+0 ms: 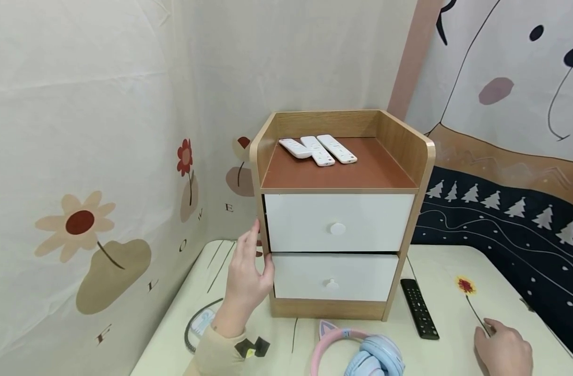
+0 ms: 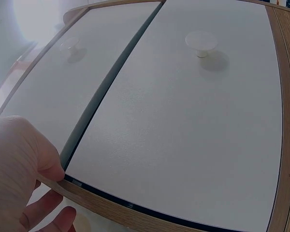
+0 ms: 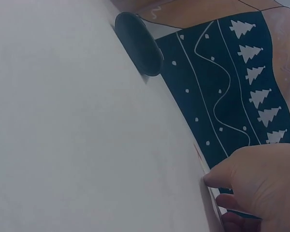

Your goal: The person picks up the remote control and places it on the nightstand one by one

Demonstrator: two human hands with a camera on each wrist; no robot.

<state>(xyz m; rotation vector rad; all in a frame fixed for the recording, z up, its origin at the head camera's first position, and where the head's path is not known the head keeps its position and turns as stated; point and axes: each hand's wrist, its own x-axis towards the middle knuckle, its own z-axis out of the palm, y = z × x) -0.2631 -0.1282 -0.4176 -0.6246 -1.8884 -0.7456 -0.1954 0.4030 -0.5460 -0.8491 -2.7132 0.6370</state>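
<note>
My left hand (image 1: 246,277) is at the left side of a small wooden cabinet (image 1: 329,309) with two white drawers. Its fingers reach up along the outer side panel, and the thumb touches the front edge near the gap between drawers. The left wrist view shows the thumb (image 2: 50,166) on that edge, with the other fingers beyond it. Both the upper drawer (image 1: 305,222) and the lower drawer (image 1: 300,277) have round white knobs. To the right, my right hand (image 1: 504,347) rests on the table with loosely bent fingers, holding nothing visible.
Three white remotes, one of them here (image 1: 337,149), lie on the cabinet's brown top. A black remote (image 1: 419,309) lies right of the cabinet. Pink and blue headphones (image 1: 375,355) sit in front. A dark curved cord-like item (image 1: 188,331) is at left. Printed cloth (image 1: 512,219) hangs behind.
</note>
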